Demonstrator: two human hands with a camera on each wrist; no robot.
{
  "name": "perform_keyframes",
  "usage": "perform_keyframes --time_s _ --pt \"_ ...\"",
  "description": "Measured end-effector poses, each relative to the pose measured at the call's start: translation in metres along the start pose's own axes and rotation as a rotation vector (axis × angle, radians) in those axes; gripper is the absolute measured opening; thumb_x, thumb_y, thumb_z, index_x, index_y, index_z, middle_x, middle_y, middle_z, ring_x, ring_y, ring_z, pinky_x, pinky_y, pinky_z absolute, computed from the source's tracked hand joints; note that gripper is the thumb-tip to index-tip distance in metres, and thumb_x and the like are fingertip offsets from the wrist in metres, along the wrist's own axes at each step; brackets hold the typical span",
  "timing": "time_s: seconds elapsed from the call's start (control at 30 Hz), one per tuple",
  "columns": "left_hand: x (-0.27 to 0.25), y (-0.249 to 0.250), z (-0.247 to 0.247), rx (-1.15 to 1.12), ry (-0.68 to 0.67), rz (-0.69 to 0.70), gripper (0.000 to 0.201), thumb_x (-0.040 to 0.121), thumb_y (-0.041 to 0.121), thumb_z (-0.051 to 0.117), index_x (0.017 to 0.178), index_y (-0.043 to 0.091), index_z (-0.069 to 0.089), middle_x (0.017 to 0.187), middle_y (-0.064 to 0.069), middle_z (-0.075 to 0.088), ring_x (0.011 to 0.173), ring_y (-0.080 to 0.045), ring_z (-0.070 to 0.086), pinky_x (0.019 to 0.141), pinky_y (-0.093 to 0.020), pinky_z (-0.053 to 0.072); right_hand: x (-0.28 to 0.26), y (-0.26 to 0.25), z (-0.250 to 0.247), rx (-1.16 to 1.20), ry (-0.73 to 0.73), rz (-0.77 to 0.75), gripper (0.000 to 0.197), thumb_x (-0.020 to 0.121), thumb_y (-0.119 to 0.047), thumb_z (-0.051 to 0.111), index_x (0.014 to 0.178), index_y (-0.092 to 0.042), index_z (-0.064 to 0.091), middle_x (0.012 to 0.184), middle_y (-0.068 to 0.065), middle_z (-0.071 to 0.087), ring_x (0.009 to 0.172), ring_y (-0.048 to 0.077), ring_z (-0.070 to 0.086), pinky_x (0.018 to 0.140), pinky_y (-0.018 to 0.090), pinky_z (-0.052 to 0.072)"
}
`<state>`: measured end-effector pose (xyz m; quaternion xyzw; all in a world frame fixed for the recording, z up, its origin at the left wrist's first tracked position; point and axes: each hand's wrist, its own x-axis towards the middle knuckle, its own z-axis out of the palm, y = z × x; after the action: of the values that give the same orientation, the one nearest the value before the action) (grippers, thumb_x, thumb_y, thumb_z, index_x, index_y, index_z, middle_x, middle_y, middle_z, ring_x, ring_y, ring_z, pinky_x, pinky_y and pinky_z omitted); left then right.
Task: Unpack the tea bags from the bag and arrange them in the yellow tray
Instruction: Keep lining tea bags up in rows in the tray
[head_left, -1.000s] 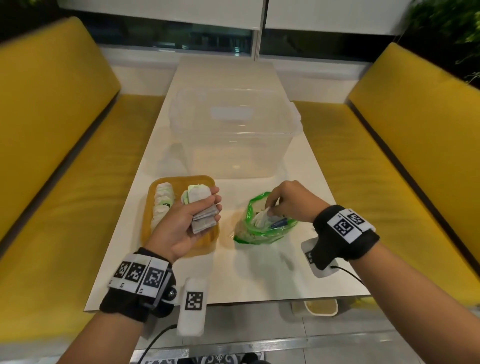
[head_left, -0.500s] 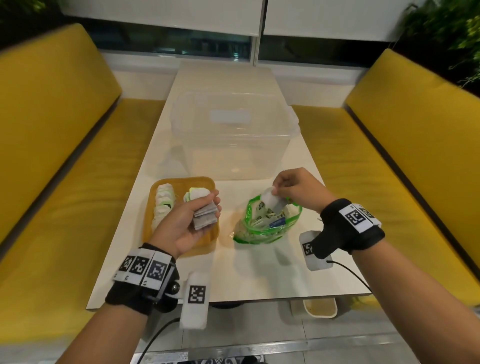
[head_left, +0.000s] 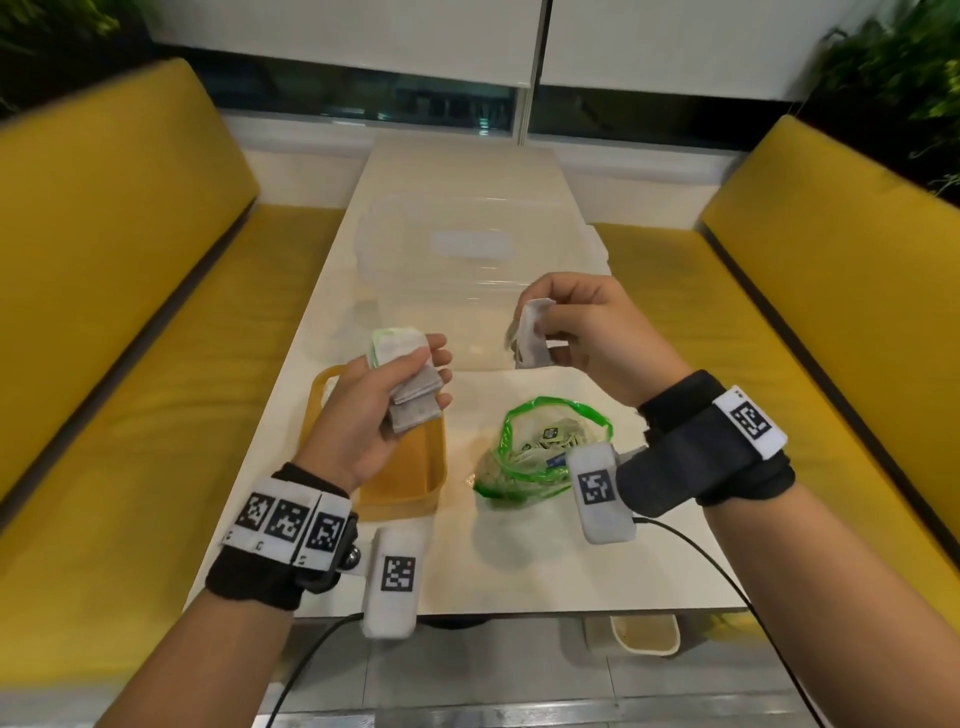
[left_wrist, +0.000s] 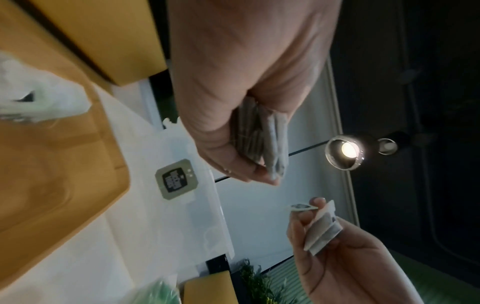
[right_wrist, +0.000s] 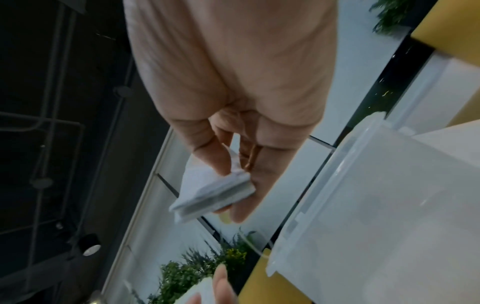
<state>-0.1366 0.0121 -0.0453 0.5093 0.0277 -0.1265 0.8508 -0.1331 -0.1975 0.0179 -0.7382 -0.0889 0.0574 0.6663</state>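
A few tea bags were pinched in the right hand, raised above the green bag. The left hand gripped a stack over the yellow tray. Best to square the new ones against that stack before lowering it into the tray.

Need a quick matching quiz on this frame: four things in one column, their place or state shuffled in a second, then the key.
Things:
1. left hand
2. right hand
3. green bag
4. clear tub

Places or states:
A. lies open on the table, tea bags inside
B. grips a stack of tea bags above the yellow tray
C. stands at the far end of the table, behind both hands
D. pinches a few tea bags, raised above the green bag

Pairs: 1-B, 2-D, 3-A, 4-C
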Motion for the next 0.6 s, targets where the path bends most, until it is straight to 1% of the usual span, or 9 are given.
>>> perform_keyframes --time_s 0.07,0.13,0.2,0.23,0.3,0.4,0.47,0.53,0.6 --pt "-0.001 0.008 0.001 0.036 -0.016 0.04 0.024 0.097 0.013 0.053 0.116 0.005 0.065 0.1 -0.007 0.071 0.09 -0.016 0.067 0.066 -0.027 0.058 0.001 -0.005 0.006 -0.016 -0.017 -0.024 0.027 0.085 0.013 0.045 0.074 -0.005 0.061 0.082 0.016 0.061 0.076 0.025 0.06 0.072 0.041 0.054" --pt "-0.002 0.012 0.001 0.04 -0.025 0.052 0.022 0.097 0.012 0.052 0.113 0.007 0.066 0.1 -0.008 0.072 0.091 -0.016 0.068 0.067 -0.028 0.058 0.003 -0.008 0.012 -0.109 -0.005 -0.077 0.03 0.082 0.015 0.049 0.069 -0.008 0.063 0.081 0.009 0.063 0.078 0.019 0.058 0.068 0.03 0.053" --pt "-0.003 0.012 -0.002 0.022 -0.026 0.035 0.02 0.097 0.011 0.052 0.111 0.008 0.066 0.097 -0.008 0.072 0.09 -0.017 0.069 0.066 -0.029 0.059 0.004 -0.011 0.018 -0.194 -0.016 -0.147 0.031 0.079 0.017 0.053 0.067 -0.009 0.065 0.077 0.001 0.064 0.069 0.01 0.054 0.058 0.017 0.043" --pt "-0.005 0.012 -0.003 0.01 -0.024 0.019 0.02 0.097 0.011 0.053 0.111 0.008 0.066 0.095 -0.008 0.072 0.088 -0.018 0.07 0.065 -0.029 0.059 0.004 -0.013 0.022 -0.2 -0.04 -0.165 0.03 0.079 0.017 0.055 0.068 -0.009 0.065 0.076 -0.001 0.063 0.064 0.009 0.051 0.054 0.016 0.039" --pt "-0.008 0.008 -0.004 -0.023 -0.027 -0.029 0.019 0.096 0.011 0.054 0.111 0.008 0.064 0.089 -0.008 0.071 0.077 -0.016 0.069 0.058 -0.025 0.057 0.004 -0.016 0.029 -0.144 -0.119 -0.159 0.03 0.08 0.018 0.052 0.07 -0.007 0.066 0.077 0.001 0.065 0.061 0.014 0.047 0.05 0.019 0.037" --pt "-0.011 -0.004 -0.006 -0.074 0.019 -0.141 0.014 0.096 0.008 0.05 0.101 0.008 0.063 0.073 -0.005 0.069 0.059 -0.012 0.064 0.047 -0.019 0.051 0.003 -0.021 0.045 -0.014 -0.274 -0.108 0.031 0.084 0.021 0.048 0.076 -0.003 0.066 0.081 0.005 0.064 0.069 0.014 0.061 0.058 0.019 0.051" --pt "-0.014 -0.013 -0.011 -0.146 0.019 -0.251 0.018 0.098 0.01 0.045 0.098 0.007 0.062 0.074 -0.004 0.065 0.066 -0.014 0.059 0.047 -0.017 0.048 0.003 -0.019 0.058 0.023 -0.369 -0.078 0.029 0.085 0.021 0.048 0.08 -0.001 0.066 0.084 0.011 0.063 0.072 0.013 0.064 0.064 0.019 0.054" --pt "-0.019 -0.019 -0.016 -0.231 -0.011 -0.316 0.027 0.096 0.017 0.043 0.09 0.005 0.067 0.076 -0.006 0.062 0.07 -0.017 0.053 0.051 -0.017 0.044 0.006 -0.012 0.069 -0.055 -0.426 -0.053 0.022 0.082 0.015 0.051 0.079 0.001 0.068 0.086 0.024 0.061 0.07 0.02 0.062 0.064 0.023 0.053" --pt "-0.025 -0.02 -0.018 -0.302 0.013 -0.343 0.032 0.093 0.02 0.045 0.081 0.005 0.07 0.074 -0.01 0.067 0.063 -0.02 0.063 0.046 -0.021 0.049 0.011 -0.004 0.075 -0.173 -0.478 0.004 0.016 0.072 -0.002 0.057 0.075 0.001 0.072 0.091 0.035 0.059 0.073 0.033 0.055 0.069 0.032 0.052"
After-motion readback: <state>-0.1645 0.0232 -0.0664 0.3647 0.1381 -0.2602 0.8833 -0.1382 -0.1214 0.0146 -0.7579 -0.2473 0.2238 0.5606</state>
